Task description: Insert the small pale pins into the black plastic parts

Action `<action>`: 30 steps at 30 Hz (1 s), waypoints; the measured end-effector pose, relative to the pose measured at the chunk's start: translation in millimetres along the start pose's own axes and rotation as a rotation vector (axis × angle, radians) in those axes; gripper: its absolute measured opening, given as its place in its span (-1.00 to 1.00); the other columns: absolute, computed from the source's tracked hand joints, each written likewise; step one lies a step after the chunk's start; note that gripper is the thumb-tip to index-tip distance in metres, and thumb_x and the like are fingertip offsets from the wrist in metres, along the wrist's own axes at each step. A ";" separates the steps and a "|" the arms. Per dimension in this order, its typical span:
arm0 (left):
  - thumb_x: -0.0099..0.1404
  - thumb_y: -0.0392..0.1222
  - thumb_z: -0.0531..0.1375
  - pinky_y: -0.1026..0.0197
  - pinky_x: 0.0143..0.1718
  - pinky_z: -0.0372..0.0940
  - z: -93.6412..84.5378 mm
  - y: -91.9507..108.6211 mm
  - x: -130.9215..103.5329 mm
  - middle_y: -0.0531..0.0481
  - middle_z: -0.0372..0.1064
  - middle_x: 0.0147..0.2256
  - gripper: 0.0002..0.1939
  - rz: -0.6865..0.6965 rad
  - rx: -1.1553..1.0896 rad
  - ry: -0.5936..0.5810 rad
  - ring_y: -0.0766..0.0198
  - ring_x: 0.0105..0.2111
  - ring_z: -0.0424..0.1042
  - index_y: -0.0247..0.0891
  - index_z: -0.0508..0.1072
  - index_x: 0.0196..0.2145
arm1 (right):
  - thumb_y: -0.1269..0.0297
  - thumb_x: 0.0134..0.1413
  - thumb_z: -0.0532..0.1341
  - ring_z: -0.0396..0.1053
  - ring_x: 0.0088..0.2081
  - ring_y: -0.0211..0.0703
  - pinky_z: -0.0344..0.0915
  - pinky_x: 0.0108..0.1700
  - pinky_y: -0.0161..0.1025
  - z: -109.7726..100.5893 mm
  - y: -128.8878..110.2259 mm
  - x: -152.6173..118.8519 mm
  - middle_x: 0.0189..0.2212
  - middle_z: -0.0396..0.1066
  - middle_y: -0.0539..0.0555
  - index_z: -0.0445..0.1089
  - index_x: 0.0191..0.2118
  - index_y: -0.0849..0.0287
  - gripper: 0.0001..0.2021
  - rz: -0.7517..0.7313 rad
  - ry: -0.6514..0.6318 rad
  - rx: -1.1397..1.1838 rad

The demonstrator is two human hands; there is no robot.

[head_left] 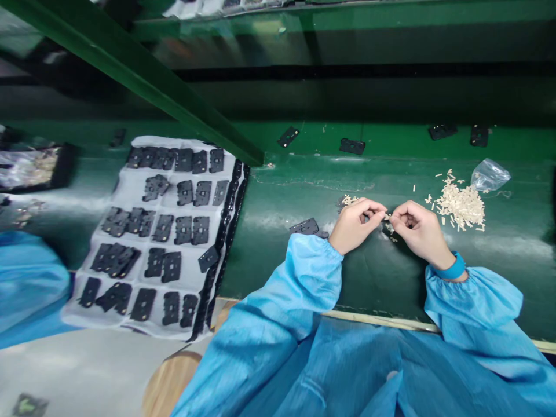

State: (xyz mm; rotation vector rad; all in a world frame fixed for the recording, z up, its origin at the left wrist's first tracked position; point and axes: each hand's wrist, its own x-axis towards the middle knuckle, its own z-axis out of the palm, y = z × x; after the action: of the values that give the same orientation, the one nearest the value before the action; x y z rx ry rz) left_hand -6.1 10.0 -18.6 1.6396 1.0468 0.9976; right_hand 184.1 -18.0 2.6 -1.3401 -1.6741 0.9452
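My left hand (357, 222) and my right hand (417, 230) meet over the green bench, both with fingers pinched. A tiny cream strip (387, 216) shows at the fingertips, between the two hands. Which hand holds it is hard to make out. Just under the fingers lie a few more cream bits (393, 238). Behind my left hand is a small cluster of cream strips (348, 200). Flat black plastic parts (305, 226) lie beside my left wrist. To the right of my right hand is a heap of cream strips (463, 202).
A clear plastic bag (490, 175) lies by the heap. Several black parts (352, 146) are scattered along the back. On the left, a white compartment tray (147, 242) holds many black parts, beside a green post (186, 98). Another person's blue sleeve (32, 286) is at far left.
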 end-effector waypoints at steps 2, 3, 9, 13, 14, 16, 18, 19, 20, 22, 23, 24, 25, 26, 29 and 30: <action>0.37 -0.22 0.25 0.28 -0.32 0.26 -2.5 0.5 0.2 -0.01 0.44 -0.32 -0.88 0.017 0.022 -0.022 0.39 -0.39 0.34 -0.31 0.57 -0.24 | 0.38 0.17 0.26 0.26 -0.48 -0.30 0.20 -0.46 -0.31 -2.0 1.3 0.6 -0.45 0.33 0.02 0.41 -0.35 0.19 -0.94 0.005 -0.026 0.004; 0.37 -0.22 0.26 0.27 -0.30 0.26 -3.2 0.6 0.1 0.00 0.41 -0.36 -0.89 0.028 0.035 -0.029 0.39 -0.40 0.32 -0.31 0.56 -0.27 | 0.38 0.16 0.26 0.26 -0.48 -0.29 0.20 -0.46 -0.30 -2.3 1.7 0.6 -0.45 0.33 0.02 0.41 -0.35 0.19 -0.94 0.009 -0.029 -0.002; 0.37 -0.18 0.25 0.25 -0.29 0.25 -1.6 0.2 -1.0 0.02 0.38 -0.40 -0.85 -0.018 0.001 -0.011 0.37 -0.40 0.29 -0.30 0.53 -0.32 | 0.21 0.26 0.27 0.25 -0.49 -0.26 0.20 -0.44 -0.27 2.1 5.7 -1.4 -0.49 0.32 0.01 0.43 -0.24 0.18 -0.86 0.131 -0.047 0.069; 0.36 -0.19 0.24 0.26 -0.28 0.25 1.0 -1.0 -1.2 0.02 0.41 -0.39 -0.86 -0.028 -0.003 0.003 0.38 -0.40 0.31 -0.30 0.52 -0.33 | 0.13 0.30 0.26 0.24 -0.50 -0.26 0.17 -0.45 -0.26 4.8 6.8 -2.8 -0.49 0.33 0.02 0.42 -0.25 0.18 -0.79 0.147 -0.043 0.094; 0.36 -0.20 0.24 0.26 -0.27 0.26 1.6 -1.0 -1.4 0.02 0.42 -0.38 -0.87 -0.024 0.005 0.013 0.38 -0.40 0.32 -0.30 0.52 -0.32 | 0.13 0.30 0.26 0.25 -0.49 -0.26 0.17 -0.45 -0.27 5.2 6.3 -3.0 -0.49 0.33 0.02 0.42 -0.25 0.18 -0.79 0.148 -0.044 0.103; 0.37 -0.22 0.24 0.26 -0.27 0.28 2.7 -0.1 -2.4 0.01 0.44 -0.33 -0.90 -0.009 0.045 0.047 0.39 -0.40 0.32 -0.30 0.53 -0.24 | 0.12 0.29 0.27 0.24 -0.50 -0.26 0.18 -0.46 -0.27 6.0 4.9 -3.2 -0.50 0.34 0.03 0.42 -0.26 0.18 -0.78 0.156 -0.038 0.123; 0.40 -0.22 0.24 0.25 -0.25 0.29 3.4 1.9 -3.8 0.00 0.45 -0.31 -0.87 0.025 0.132 0.071 0.38 -0.40 0.33 -0.30 0.54 -0.16 | 0.13 0.27 0.28 0.24 -0.51 -0.27 0.18 -0.47 -0.28 6.6 3.1 -3.3 -0.52 0.33 0.02 0.42 -0.28 0.19 -0.79 0.172 -0.022 0.147; 0.42 -0.21 0.22 0.25 -0.24 0.30 3.6 3.2 -4.6 -0.01 0.44 -0.32 -0.86 0.051 0.186 0.070 0.37 -0.39 0.34 -0.30 0.55 -0.15 | 0.14 0.26 0.28 0.24 -0.52 -0.27 0.18 -0.48 -0.29 6.8 2.3 -3.3 -0.53 0.32 0.01 0.42 -0.29 0.19 -0.79 0.179 -0.014 0.157; 0.45 -0.20 0.20 0.25 -0.23 0.30 3.7 4.4 -5.4 -0.01 0.44 -0.34 -0.85 0.082 0.238 0.062 0.36 -0.38 0.35 -0.29 0.56 -0.17 | 0.15 0.25 0.28 0.25 -0.53 -0.28 0.19 -0.48 -0.29 7.0 1.8 -3.2 -0.54 0.32 0.00 0.42 -0.29 0.19 -0.80 0.183 -0.006 0.161; 0.49 -0.18 0.17 0.25 -0.23 0.29 3.5 6.1 -6.8 -0.02 0.45 -0.37 -0.79 0.140 0.311 0.035 0.33 -0.36 0.38 -0.28 0.57 -0.23 | 0.17 0.24 0.28 0.26 -0.54 -0.29 0.19 -0.49 -0.30 7.2 1.3 -2.9 -0.55 0.33 0.00 0.42 -0.30 0.19 -0.81 0.185 0.007 0.152; 0.50 -0.18 0.16 0.25 -0.23 0.29 3.3 6.3 -7.3 -0.02 0.46 -0.36 -0.78 0.159 0.326 0.025 0.33 -0.35 0.39 -0.28 0.58 -0.22 | 0.18 0.23 0.28 0.26 -0.55 -0.29 0.19 -0.49 -0.30 7.3 1.3 -2.7 -0.56 0.32 -0.01 0.42 -0.31 0.19 -0.81 0.181 0.013 0.141; 0.49 -0.17 0.17 0.25 -0.23 0.29 3.0 6.3 -7.6 -0.02 0.47 -0.36 -0.78 0.172 0.334 0.018 0.33 -0.35 0.39 -0.28 0.59 -0.21 | 0.18 0.23 0.27 0.25 -0.56 -0.30 0.18 -0.50 -0.31 7.5 1.4 -2.6 -0.57 0.31 -0.01 0.42 -0.32 0.19 -0.82 0.176 0.016 0.129; 0.49 -0.17 0.17 0.24 -0.23 0.28 2.7 5.8 -7.7 -0.02 0.48 -0.35 -0.79 0.181 0.340 0.014 0.33 -0.36 0.39 -0.27 0.60 -0.19 | 0.19 0.24 0.27 0.24 -0.56 -0.30 0.17 -0.50 -0.31 7.7 1.5 -2.4 -0.57 0.30 -0.02 0.42 -0.32 0.19 -0.82 0.169 0.020 0.114; 0.49 -0.17 0.18 0.24 -0.24 0.28 2.4 5.2 -7.8 -0.02 0.48 -0.36 -0.79 0.189 0.344 0.011 0.33 -0.37 0.39 -0.27 0.60 -0.19 | 0.21 0.24 0.26 0.23 -0.57 -0.30 0.16 -0.51 -0.31 8.0 1.4 -2.4 -0.58 0.29 -0.02 0.42 -0.33 0.19 -0.83 0.159 0.025 0.091; 0.45 -0.23 0.18 0.25 -0.26 0.25 1.3 2.9 -7.5 0.00 0.45 -0.41 -0.82 0.218 0.344 0.007 0.34 -0.39 0.36 -0.28 0.60 -0.22 | 0.28 0.24 0.25 0.20 -0.54 -0.30 0.16 -0.49 -0.30 8.4 -0.2 -2.7 -0.55 0.30 -0.01 0.43 -0.34 0.19 -0.86 0.071 0.044 -0.035; 0.44 -0.26 0.18 0.26 -0.27 0.25 0.9 2.3 -7.4 0.01 0.44 -0.42 -0.83 0.223 0.340 0.001 0.35 -0.40 0.36 -0.29 0.59 -0.24 | 0.30 0.25 0.25 0.20 -0.53 -0.31 0.16 -0.48 -0.30 8.3 -1.2 -3.0 -0.53 0.30 0.00 0.43 -0.35 0.19 -0.86 0.027 0.050 -0.083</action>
State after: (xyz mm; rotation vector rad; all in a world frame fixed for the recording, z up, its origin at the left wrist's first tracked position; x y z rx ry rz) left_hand -7.1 2.3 -17.8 2.0693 1.0964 1.0026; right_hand 176.5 -21.8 -0.2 -1.4323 -1.6765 0.8585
